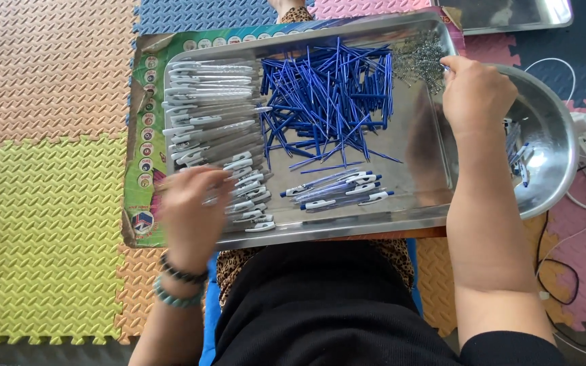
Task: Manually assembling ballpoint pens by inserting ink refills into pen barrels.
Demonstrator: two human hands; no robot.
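A rectangular metal tray (347, 220) is seen resting across the lap of a seated person, with a printed cardboard sheet (140, 156) lying under it. On the left part of the tray, a row of clear pen barrels with white clips (208, 108) is laid out side by side. The left hand (188, 207) is placed over the lower end of this row, motion-blurred, with its fingers curled down onto the barrels; whether one is actually gripped cannot be told. Two bead bracelets (179, 285) are worn on that wrist. In the upper middle of the tray, a loose heap of blue ink refills (330, 91) is piled, and below it a few assembled pens (340, 190) are laid together, apart from the heap. A small pile of metal springs (422, 59) is gathered in the tray's upper right corner. The right hand (476, 95) is held just beside this pile, its fingertips bunched together at the springs; whether a spring is pinched is hidden by the hand itself. A round metal bowl (551, 135) is set just to the right of the tray, partly behind the right forearm, with a few pens lying inside it. Coloured foam floor mats (42, 169) are spread beneath everything, and white cables (578, 203) are seen at the right edge.
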